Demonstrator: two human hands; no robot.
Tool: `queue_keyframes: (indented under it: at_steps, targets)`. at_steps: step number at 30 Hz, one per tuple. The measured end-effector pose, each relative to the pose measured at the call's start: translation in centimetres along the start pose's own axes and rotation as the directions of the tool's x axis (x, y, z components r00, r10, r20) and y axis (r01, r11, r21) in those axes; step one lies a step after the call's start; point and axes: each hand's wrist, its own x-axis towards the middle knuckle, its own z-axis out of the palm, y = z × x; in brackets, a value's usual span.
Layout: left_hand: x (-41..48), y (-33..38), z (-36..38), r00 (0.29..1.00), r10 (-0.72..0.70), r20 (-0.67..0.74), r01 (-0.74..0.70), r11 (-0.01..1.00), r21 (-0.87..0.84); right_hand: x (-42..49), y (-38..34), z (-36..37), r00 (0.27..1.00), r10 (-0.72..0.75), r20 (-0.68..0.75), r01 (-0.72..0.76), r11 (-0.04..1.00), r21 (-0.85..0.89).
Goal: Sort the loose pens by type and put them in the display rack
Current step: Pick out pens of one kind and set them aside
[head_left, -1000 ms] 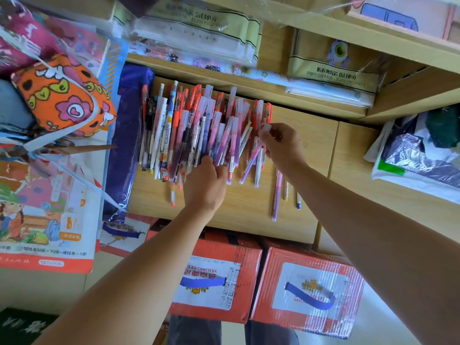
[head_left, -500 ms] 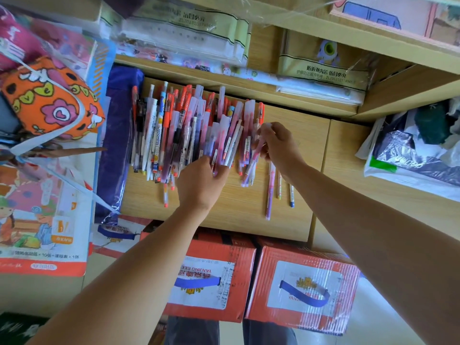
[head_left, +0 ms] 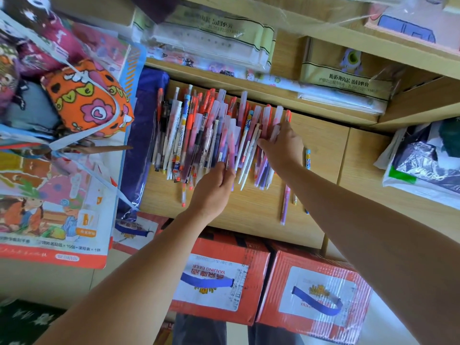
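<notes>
You are reaching both arms over a wooden desk point(head_left: 249, 210) where the pile of pens point(head_left: 199, 135) is lying, packed side by side with the caps pointing away from you toward the shelf point(head_left: 273, 93) behind. Your left hand point(head_left: 211, 192) is sitting at the near edge of the pile, its fingers curling round the near ends of a few purple and pink pens and pinching them against the thumb. Your right hand point(head_left: 283, 148) is lying over the right end of the pile, with fingers stretching leftward across the pens and touching them. You cannot tell from this angle whether it is gripping one or only pressing down.

A red pen point(head_left: 183, 195) is sticking out of the pile toward you, just left of your left hand. Right of the pile, a purple pen point(head_left: 285, 205) and a blue patterned pen point(head_left: 308, 158) are lying apart from the rest beside your right forearm. A dark purple plastic bag point(head_left: 139, 145) is resting against the pile's left side, with an orange patterned bag point(head_left: 87, 100) further left. Two red cartons point(head_left: 316, 295) are standing below the desk's front edge.
</notes>
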Motion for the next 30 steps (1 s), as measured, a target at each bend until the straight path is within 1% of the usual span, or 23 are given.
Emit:
queue_keyframes:
  at_steps: [4,6,11,14,16,19,22,25,28,30]
  targets:
    - [-0.2,-0.4,-0.3,0.998,0.035,-0.053,-0.032,0.997,0.067,0.1,-0.1,0.0,0.999,0.031,-0.02,-0.029,0.996,0.081]
    - [-0.1,-0.6,-0.4,0.997,0.048,-0.063,-0.044,0.997,0.062,0.0,-0.3,-0.2,0.999,0.039,-0.01,-0.038,0.995,0.097]
    - [0.2,-0.7,-0.5,0.999,0.025,-0.045,-0.023,0.999,0.038,0.0,-0.3,-0.3,0.998,-0.01,0.057,0.012,0.999,-0.035]
    - [0.2,-0.7,-0.4,0.999,0.012,-0.039,-0.011,0.999,0.046,0.0,-0.4,-0.8,0.994,-0.022,0.104,0.027,0.999,-0.042]
    - [0.2,-0.7,-0.3,0.999,0.018,-0.027,-0.016,0.999,0.05,-0.2,-0.4,-1.1,0.993,-0.011,0.114,0.008,1.0,0.02]
    - [0.2,-0.7,-0.2,1.0,0.016,-0.004,-0.016,0.999,0.035,-0.5,-0.2,-1.2,0.992,0.031,0.118,-0.051,0.984,0.171]
    - [0.2,-0.7,0.0,1.0,0.009,0.003,-0.009,1.0,-0.011,-0.3,0.4,-1.7,0.991,0.081,0.11,-0.106,0.963,0.247]
    - [0.3,-0.4,0.1,1.0,0.009,0.01,-0.009,0.998,-0.056,0.2,1.0,-2.4,0.992,0.102,0.073,-0.119,0.952,0.281]
    - [0.3,-0.3,0.2,1.0,0.017,0.003,-0.016,0.997,-0.075,0.8,1.0,-2.5,0.993,0.101,0.063,-0.113,0.967,0.229]
    - [0.4,-0.3,0.2,1.0,0.025,-0.003,-0.025,0.997,-0.069,1.1,1.0,-2.2,0.994,0.101,0.051,-0.107,0.983,0.151]
